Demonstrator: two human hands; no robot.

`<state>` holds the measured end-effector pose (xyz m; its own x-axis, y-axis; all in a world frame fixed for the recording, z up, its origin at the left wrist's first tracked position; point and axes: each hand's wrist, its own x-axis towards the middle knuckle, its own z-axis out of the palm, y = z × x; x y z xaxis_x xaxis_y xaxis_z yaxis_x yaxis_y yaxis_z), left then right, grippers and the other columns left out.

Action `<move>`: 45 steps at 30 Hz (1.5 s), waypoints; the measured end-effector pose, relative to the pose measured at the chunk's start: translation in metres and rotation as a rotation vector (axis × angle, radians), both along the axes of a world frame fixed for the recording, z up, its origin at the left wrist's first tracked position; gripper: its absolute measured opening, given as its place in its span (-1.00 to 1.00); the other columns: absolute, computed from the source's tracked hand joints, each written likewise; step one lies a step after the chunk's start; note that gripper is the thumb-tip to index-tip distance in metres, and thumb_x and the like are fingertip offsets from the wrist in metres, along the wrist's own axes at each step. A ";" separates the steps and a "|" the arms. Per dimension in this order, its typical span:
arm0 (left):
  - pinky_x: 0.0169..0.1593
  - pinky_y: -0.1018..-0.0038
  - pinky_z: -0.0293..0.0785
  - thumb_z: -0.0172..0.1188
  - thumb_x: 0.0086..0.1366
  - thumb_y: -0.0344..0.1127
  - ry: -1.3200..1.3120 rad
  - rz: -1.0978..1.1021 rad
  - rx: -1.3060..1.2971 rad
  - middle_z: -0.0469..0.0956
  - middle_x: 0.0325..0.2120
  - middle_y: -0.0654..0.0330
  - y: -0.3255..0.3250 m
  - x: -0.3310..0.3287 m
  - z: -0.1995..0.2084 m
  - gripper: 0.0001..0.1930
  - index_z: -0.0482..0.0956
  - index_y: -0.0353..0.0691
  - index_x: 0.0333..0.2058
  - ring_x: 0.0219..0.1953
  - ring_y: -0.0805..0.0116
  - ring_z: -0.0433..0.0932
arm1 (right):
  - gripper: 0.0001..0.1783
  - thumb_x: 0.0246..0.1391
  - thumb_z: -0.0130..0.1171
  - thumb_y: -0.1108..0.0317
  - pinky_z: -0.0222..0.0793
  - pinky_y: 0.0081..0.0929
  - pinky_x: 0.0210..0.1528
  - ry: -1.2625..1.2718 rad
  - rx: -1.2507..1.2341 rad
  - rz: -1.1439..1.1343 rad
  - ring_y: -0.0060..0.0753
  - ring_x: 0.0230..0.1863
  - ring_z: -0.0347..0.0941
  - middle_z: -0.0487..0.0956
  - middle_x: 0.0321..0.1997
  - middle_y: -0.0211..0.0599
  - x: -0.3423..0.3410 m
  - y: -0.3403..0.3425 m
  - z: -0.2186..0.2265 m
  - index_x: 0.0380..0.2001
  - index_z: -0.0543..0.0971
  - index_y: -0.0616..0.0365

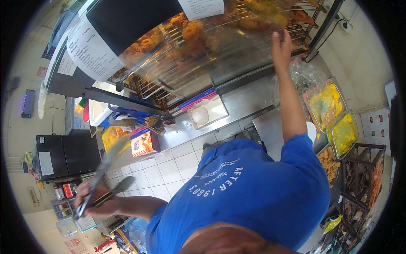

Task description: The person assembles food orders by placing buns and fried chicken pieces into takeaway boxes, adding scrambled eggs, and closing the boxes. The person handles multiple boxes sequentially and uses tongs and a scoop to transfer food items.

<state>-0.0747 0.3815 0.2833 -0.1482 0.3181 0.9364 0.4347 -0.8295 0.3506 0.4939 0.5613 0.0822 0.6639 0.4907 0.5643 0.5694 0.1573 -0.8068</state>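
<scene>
Closest in, the blue shirt (249,190) of the person fills the lower middle of the view, both arms reaching out from it. The left hand (91,199) sits low on the left, fingers wrapped tight around the handle end of metal tongs (103,178); the tong arms run up and to the right from the grip and stand slightly apart, with nothing between their tips. The hands are well apart from each other. Beyond the tongs lies a white tiled floor (177,165), and just past it a small printed box (144,142) stands at the foot of the counter, beside a yellow box. Left of those is a black cabinet (63,154). Along the right edge, three foil trays hold food: a brown fried one (329,163) nearest, then a yellow one (344,133), then a film-covered yellow one (325,103) farthest. A dark wire rack (363,178) stands to their right. The steel counter (245,101) runs across the middle, with a shallow white tub (207,113) on it. Farther up, the right arm stretches to the top of the view, where the right hand (281,46) lies flat, fingers spread, against the glass front of the warming cabinet (203,51); it grips nothing. Behind the glass, pieces of fried chicken (186,31) rest on wire shelves. A white paper sheet (89,51) is stuck to the cabinet's left part.
</scene>
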 end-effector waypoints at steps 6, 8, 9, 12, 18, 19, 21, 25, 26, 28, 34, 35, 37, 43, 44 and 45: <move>-0.30 0.28 0.40 0.13 0.28 -0.01 0.093 -0.453 -0.573 0.51 -0.56 -0.02 0.002 0.049 -0.063 -0.58 0.41 -0.35 -0.29 -0.45 0.21 0.48 | -0.40 0.07 0.21 0.01 0.12 -0.19 0.21 -0.169 -0.074 0.057 -0.06 0.13 0.28 0.43 0.04 0.01 -0.071 -0.050 0.009 0.06 0.41 0.18; -0.27 0.31 0.42 0.12 0.30 -0.06 0.170 -0.470 -0.655 0.53 -0.45 -0.07 0.009 0.074 -0.068 -0.61 0.43 -0.38 -0.26 -0.40 0.18 0.51 | -0.60 0.09 0.20 0.09 0.27 -0.30 0.08 0.095 -0.202 0.413 -0.26 -0.02 0.40 0.53 -0.11 -0.14 -0.093 -0.090 0.010 -0.12 0.52 0.17; -0.23 0.32 0.43 0.11 0.30 -0.11 0.140 -0.452 -0.676 0.53 -0.40 -0.08 0.013 0.089 -0.074 -0.63 0.43 -0.38 -0.25 -0.34 0.17 0.51 | -0.68 0.12 0.18 0.14 0.34 -0.36 0.00 0.331 -0.284 0.705 -0.38 -0.11 0.46 0.57 -0.19 -0.22 -0.103 -0.113 0.010 -0.22 0.56 0.17; -0.09 0.29 0.42 0.10 0.29 -0.22 0.092 -0.441 -0.618 0.54 -0.28 -0.08 0.033 0.143 -0.104 -0.71 0.44 -0.39 -0.23 -0.17 0.12 0.50 | -0.72 0.20 0.07 0.20 0.37 -0.46 -0.06 0.268 -0.487 1.394 -0.47 -0.19 0.49 0.59 -0.26 -0.28 -0.136 -0.163 0.005 -0.23 0.57 0.21; 0.10 0.11 0.26 0.23 0.15 -0.27 0.589 -0.457 -0.269 0.59 -0.11 0.06 0.046 0.229 -0.144 -0.72 0.48 -0.25 -0.19 0.00 0.03 0.45 | -0.53 0.25 -0.05 -0.08 0.37 -0.45 -0.07 1.314 -0.158 1.555 -0.46 -0.11 0.45 0.51 -0.11 -0.43 -0.209 -0.196 -0.017 0.04 0.36 0.00; 0.14 0.09 0.21 0.27 0.10 -0.23 0.670 -0.455 -0.259 0.59 -0.11 0.10 0.045 0.231 -0.153 -0.67 0.50 -0.21 -0.16 0.04 0.04 0.44 | -0.51 0.22 -0.04 -0.12 0.39 -0.50 -0.14 1.579 -0.013 1.509 -0.49 -0.12 0.45 0.49 -0.12 -0.49 -0.207 -0.195 -0.009 0.05 0.32 -0.06; 0.15 0.07 0.19 0.31 0.05 -0.20 0.711 -0.477 -0.126 0.60 -0.12 0.12 0.044 0.235 -0.171 -0.61 0.50 -0.18 -0.15 0.08 0.05 0.42 | -0.56 0.20 0.00 -0.12 0.39 -0.59 -0.24 1.664 -0.086 1.323 -0.56 -0.18 0.45 0.48 -0.17 -0.51 -0.190 -0.198 0.016 -0.03 0.35 -0.07; 0.18 0.00 0.15 0.39 -0.01 -0.09 0.722 -0.544 -0.036 0.42 0.08 -0.03 0.040 0.249 -0.185 -0.47 0.50 -0.16 -0.07 0.17 -0.06 0.31 | -0.50 0.17 0.13 -0.01 0.34 -0.67 -0.41 1.723 -0.162 0.937 -0.66 -0.32 0.40 0.44 -0.25 -0.51 -0.178 -0.200 0.051 0.05 0.30 0.01; 0.18 -0.02 0.14 0.40 0.00 -0.07 0.707 -0.551 -0.054 0.36 0.13 -0.07 0.038 0.252 -0.185 -0.45 0.49 -0.17 -0.06 0.18 -0.09 0.29 | -0.42 0.17 0.14 0.01 0.34 -0.65 -0.40 1.718 -0.159 0.837 -0.65 -0.33 0.38 0.43 -0.23 -0.48 -0.177 -0.198 0.056 0.14 0.27 0.05; 0.18 0.01 0.17 0.40 0.00 -0.04 0.652 -0.670 -0.193 0.22 0.20 -0.17 0.036 0.248 -0.191 -0.37 0.44 -0.20 0.01 0.18 -0.18 0.27 | -0.47 0.09 0.25 0.20 0.45 -0.57 -0.29 1.518 -0.009 0.703 -0.58 -0.32 0.45 0.44 -0.21 -0.44 -0.162 -0.181 0.013 0.06 0.29 0.07; 0.12 0.18 0.33 0.26 0.11 -0.31 0.684 -0.709 -0.659 0.27 0.16 -0.14 0.031 0.207 -0.203 -0.59 0.48 -0.28 -0.05 0.12 -0.03 0.38 | -0.09 -0.15 0.43 0.09 0.38 -0.38 -0.03 0.214 -0.154 0.146 -0.35 -0.15 0.46 0.50 -0.04 -0.13 -0.017 -0.152 -0.015 0.22 0.24 0.21; 0.11 0.21 0.34 0.25 0.12 -0.34 0.655 -0.680 -0.715 0.31 0.13 -0.11 0.025 0.197 -0.206 -0.63 0.50 -0.29 -0.08 0.09 0.00 0.41 | 0.00 -0.19 0.44 0.01 0.36 -0.35 0.03 0.103 -0.353 0.138 -0.28 -0.12 0.47 0.48 0.02 -0.06 0.007 -0.154 0.004 0.25 0.21 0.22; 0.09 0.27 0.36 0.21 0.13 -0.41 0.603 -0.649 -0.809 0.39 0.08 -0.06 0.018 0.186 -0.209 -0.73 0.54 -0.32 -0.16 0.03 0.06 0.46 | -0.05 -0.18 0.39 -0.07 0.40 -0.35 -0.03 -0.110 -0.446 0.037 -0.16 -0.14 0.51 0.50 -0.01 0.01 0.053 -0.144 0.014 0.24 0.25 0.11; -0.05 0.37 0.44 0.24 0.12 -0.42 0.608 -0.552 -0.935 0.60 -0.23 0.05 0.018 0.173 -0.213 -0.80 0.60 -0.28 -0.24 -0.15 0.13 0.57 | -0.09 -0.14 0.34 0.03 0.40 -0.17 -0.07 -0.706 -0.675 -0.007 0.04 -0.07 0.47 0.51 -0.04 -0.03 0.129 -0.089 0.068 0.28 0.18 -0.10; -0.06 0.36 0.45 0.24 0.13 -0.42 0.598 -0.552 -0.923 0.61 -0.26 0.06 0.019 0.176 -0.210 -0.82 0.60 -0.28 -0.26 -0.17 0.14 0.57 | -0.08 -0.15 0.35 0.03 0.41 -0.15 -0.07 -0.772 -0.705 -0.019 0.05 -0.06 0.47 0.50 -0.03 0.00 0.136 -0.076 0.070 0.28 0.18 -0.11; -0.08 0.36 0.45 0.24 0.13 -0.42 0.587 -0.553 -0.911 0.62 -0.28 0.07 0.020 0.180 -0.209 -0.83 0.61 -0.28 -0.27 -0.19 0.14 0.58 | -0.08 -0.16 0.35 0.02 0.41 -0.13 -0.06 -0.840 -0.734 -0.030 0.05 -0.06 0.47 0.49 -0.02 0.03 0.142 -0.061 0.071 0.28 0.18 -0.11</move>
